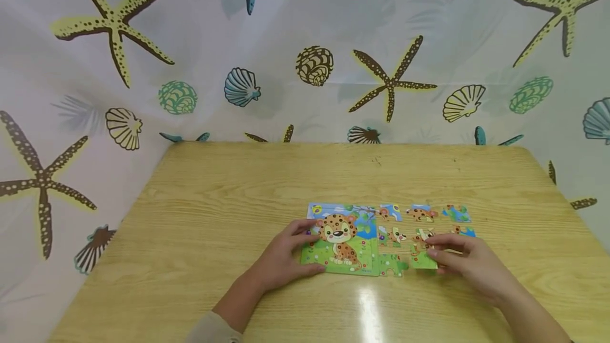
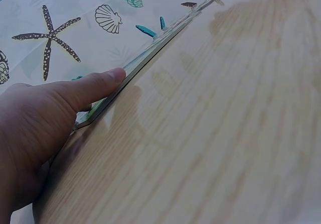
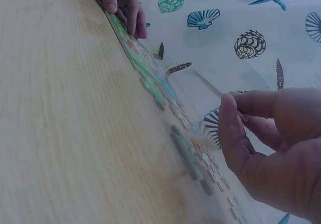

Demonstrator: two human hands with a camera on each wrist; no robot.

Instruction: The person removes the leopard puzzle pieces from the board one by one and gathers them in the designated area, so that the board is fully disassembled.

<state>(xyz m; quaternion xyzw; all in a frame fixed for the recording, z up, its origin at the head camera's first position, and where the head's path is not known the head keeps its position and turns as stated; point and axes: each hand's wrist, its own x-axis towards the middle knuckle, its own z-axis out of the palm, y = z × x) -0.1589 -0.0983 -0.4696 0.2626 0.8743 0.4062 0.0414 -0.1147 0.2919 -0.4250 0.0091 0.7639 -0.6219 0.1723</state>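
My left hand (image 1: 286, 255) rests at the left side of a flat jigsaw puzzle board (image 1: 364, 234) showing a cartoon leopard cub on grass. Its fingers are spread along the left edge; the thumb (image 2: 108, 78) lies at the near edge. Between thumb and fingertips my right hand (image 1: 481, 271) pinches a puzzle piece (image 1: 424, 262), green along the bottom, which is seen edge-on and raised off the table in the right wrist view. Beneath and around that hand lie loose pieces: a leopard face piece (image 1: 396, 235) and a green corner piece (image 1: 392, 265) beside the board.
Farther back sit more loose pieces, among them a spotted one (image 1: 421, 213) and a blue-green one (image 1: 457, 213). Everything lies on a wood-grain table (image 1: 229, 189). A white cloth (image 1: 286, 25) printed with starfish and shells hangs behind and along the sides.
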